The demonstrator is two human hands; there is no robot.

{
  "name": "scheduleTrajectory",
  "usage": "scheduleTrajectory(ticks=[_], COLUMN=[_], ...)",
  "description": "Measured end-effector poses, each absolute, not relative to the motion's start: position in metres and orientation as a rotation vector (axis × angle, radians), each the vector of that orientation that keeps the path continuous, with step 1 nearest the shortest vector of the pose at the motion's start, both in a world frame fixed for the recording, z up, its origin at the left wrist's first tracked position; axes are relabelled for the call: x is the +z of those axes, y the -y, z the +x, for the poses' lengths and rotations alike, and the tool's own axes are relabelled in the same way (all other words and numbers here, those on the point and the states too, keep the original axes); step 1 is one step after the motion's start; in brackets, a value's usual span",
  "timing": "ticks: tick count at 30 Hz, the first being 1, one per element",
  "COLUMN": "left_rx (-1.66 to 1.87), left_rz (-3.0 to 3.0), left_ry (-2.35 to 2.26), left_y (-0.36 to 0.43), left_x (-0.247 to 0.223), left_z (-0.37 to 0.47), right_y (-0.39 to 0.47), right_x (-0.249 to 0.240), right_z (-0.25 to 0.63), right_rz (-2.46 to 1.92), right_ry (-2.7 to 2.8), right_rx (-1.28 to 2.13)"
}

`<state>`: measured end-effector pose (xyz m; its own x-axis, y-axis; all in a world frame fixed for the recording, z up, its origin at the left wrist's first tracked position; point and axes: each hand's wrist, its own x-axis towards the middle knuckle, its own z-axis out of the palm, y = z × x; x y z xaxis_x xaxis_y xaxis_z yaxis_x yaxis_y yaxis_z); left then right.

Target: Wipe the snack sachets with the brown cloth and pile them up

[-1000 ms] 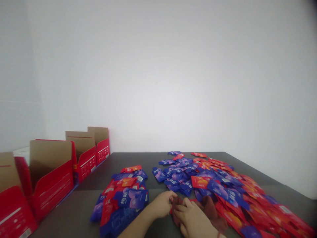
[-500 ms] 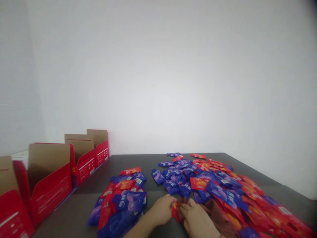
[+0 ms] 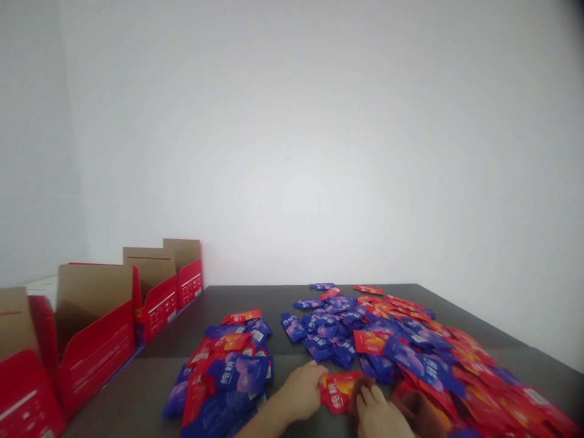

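Observation:
Between my hands, low in the head view, a red packet with an orange print [image 3: 336, 392] lies with its face up. My left hand [image 3: 303, 390] pinches the packet's left edge. At its right edge, my right hand [image 3: 378, 413] is closed on a brown cloth [image 3: 417, 410], which covers part of the packet. To the left of my left hand is a heap of red and blue packets [image 3: 241, 372]. A larger spread of blue and red packets [image 3: 410, 340] lies beyond and to the right of my right hand.
Open red cardboard boxes [image 3: 98, 340] with raised brown flaps stand in a row along the left side. The dark table [image 3: 182, 340] reaches back to a white wall [image 3: 292, 152].
My right hand has moved right with the brown cloth, and more of the red packet's face now shows. My left hand has shifted slightly right and still grips the packet's edge.

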<state>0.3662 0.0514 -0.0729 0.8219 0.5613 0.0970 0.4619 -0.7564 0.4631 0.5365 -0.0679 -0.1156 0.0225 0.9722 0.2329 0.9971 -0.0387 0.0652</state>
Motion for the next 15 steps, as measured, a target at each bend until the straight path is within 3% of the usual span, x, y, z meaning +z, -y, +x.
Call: scheduleTrajectory(ticks=[8,15], left_rx=[0.318,0.326], left_rz=[2.592,2.603], left_ry=[-0.768,-0.777], left_y=[-0.05,-0.051], left_x=[-0.071,-0.072], left_z=[0.364,0.366], right_y=[0.059,0.065], right_x=[-0.081,-0.05], right_z=[0.494,0.514], right_rz=[-1.988,-2.355], right_ry=[2.203,1.984], right_rx=[-0.178,-0.241])
